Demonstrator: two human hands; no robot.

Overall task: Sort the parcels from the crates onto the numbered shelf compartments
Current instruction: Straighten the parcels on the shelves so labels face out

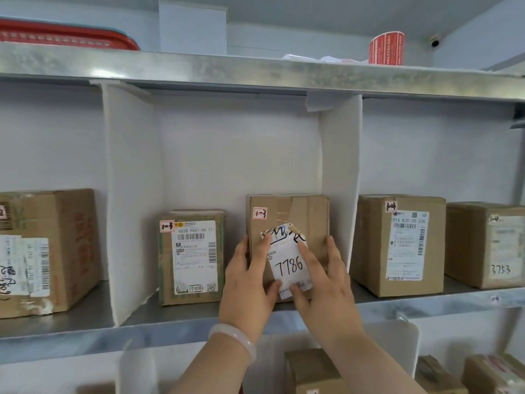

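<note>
Parcel (308,216) marked 7786 in the shelf's (170,318) middle compartment.
My left hand (246,282) grips its left edge, my right hand (326,282) its front and right edge; it stands against the right divider (341,166).

middle box (287,211) lower front hidden behind left hand (247,282) & right hand (329,285), label (289,265) btm print under fingers, far-left box (42,251) & far-right box (468,245) cut by edges, red tray (56,35) partly out of shot, lower boxes (312,371) blurred, cut at btm
</note>
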